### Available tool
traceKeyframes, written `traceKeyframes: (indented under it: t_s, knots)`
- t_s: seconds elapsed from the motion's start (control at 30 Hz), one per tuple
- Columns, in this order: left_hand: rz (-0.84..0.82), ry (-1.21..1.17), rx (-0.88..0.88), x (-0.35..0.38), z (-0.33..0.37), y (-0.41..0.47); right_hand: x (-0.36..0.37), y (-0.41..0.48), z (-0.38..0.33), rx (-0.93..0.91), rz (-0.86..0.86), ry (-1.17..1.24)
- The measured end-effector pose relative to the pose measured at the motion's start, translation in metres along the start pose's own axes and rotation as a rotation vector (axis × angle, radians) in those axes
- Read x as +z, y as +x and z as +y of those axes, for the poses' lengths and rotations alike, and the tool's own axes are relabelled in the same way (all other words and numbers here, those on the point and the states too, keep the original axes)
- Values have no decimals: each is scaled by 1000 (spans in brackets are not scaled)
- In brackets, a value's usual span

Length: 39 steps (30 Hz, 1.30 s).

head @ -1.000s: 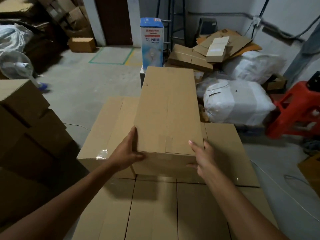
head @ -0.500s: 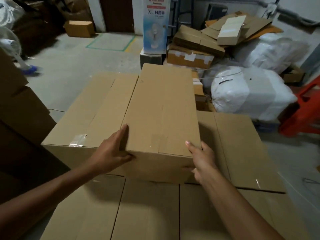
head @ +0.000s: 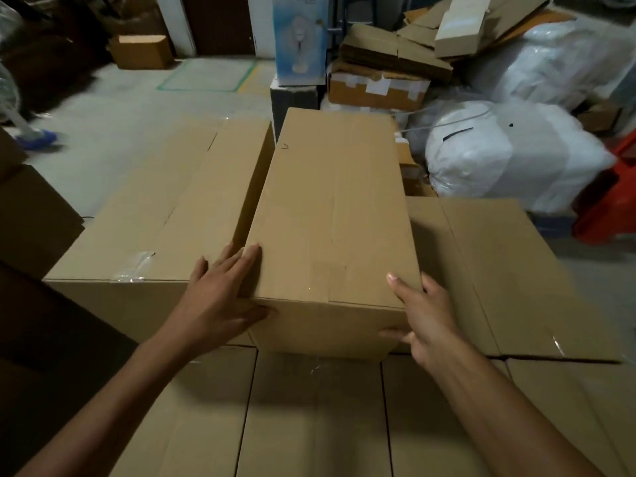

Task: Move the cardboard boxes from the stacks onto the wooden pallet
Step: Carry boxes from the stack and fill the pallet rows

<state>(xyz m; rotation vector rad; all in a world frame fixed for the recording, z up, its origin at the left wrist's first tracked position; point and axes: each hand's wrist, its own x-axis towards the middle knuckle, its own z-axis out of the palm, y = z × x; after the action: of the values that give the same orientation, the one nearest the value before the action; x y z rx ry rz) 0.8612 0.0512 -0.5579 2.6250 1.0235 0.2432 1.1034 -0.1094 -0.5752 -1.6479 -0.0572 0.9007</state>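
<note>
A long plain cardboard box [head: 330,208] sits lengthwise between a wider box on its left [head: 165,215] and a lower box on its right [head: 499,270], on top of a layer of boxes [head: 309,418]. My left hand [head: 216,297] presses straight fingers against the box's near left corner, thumb on the front face. My right hand [head: 426,318] grips the near right corner, thumb up along the edge and fingers curled on the front face. No wooden pallet shows; the boxes cover whatever lies beneath.
White wrapped sacks [head: 509,156] and a red plastic stool [head: 612,208] lie to the right. A blue fan carton [head: 299,39] and flattened cardboard [head: 395,53] stand behind. Dark stacked boxes [head: 34,228] rise at the left, with bare concrete floor [head: 120,108] beyond.
The long box came down and forward, from tilted in the air to level between the neighbouring boxes. My left fingers straightened along its corner. The view dropped closer to the boxes.
</note>
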Motion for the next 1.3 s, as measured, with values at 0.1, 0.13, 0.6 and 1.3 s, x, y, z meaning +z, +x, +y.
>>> traceKeyframes:
  t_s: [0.1,0.13,0.6,1.3]
  knots:
    - [27,93,12,12,-7,-3,6,-3,1,-21,10,-38]
    - [46,108,15,15,-9,-3,9,-3,1,-37,20,-46]
    - [50,297,15,30,-9,-7,24,-11,-16,-386,-18,-694]
    - [-135,163,-28,-4,3,-14,12,-60,-37,-324,-176,-854]
